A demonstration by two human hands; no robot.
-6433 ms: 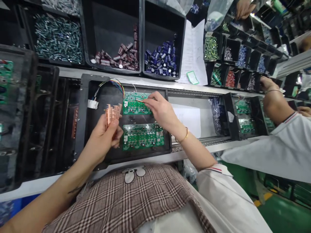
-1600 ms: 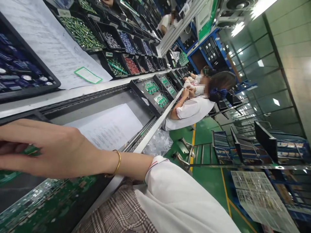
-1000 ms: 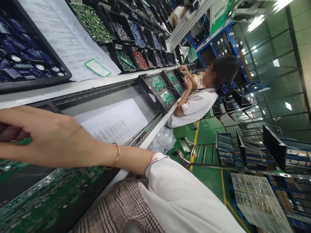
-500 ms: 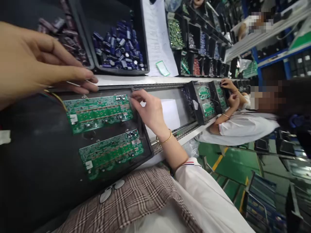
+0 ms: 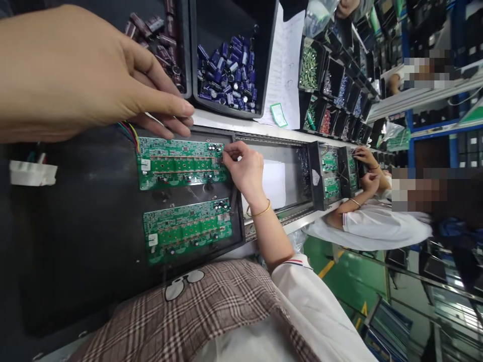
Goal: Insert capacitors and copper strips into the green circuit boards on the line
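Two green circuit boards lie in a black tray [image 5: 94, 216]. At the right end of the upper circuit board [image 5: 181, 165], my right hand [image 5: 245, 168] has its thumb and forefinger closed in a pinch; whatever they grip is too small to make out. My left hand [image 5: 113, 80] hovers over the tray's far rim, above the upper board. Its thumb and fingers are drawn together, and anything between the tips is hidden. Closer to my body is the lower circuit board [image 5: 188, 231], which neither hand touches. Coloured wires [image 5: 130, 133] run to the upper board's left corner.
Beyond the tray stand a bin of blue capacitors [image 5: 230, 73] and a bin of brown capacitors [image 5: 162, 40]. A paper sheet [image 5: 287, 65] and small parts bins [image 5: 309, 65] are further right. Along the line, a co-worker's hands [image 5: 368, 168] are over another tray [image 5: 330, 173].
The view has shifted, so bins and boards appear further right. My left hand appears further right, still near the upper board's far edge. My right hand stays pinched at that board's right end.
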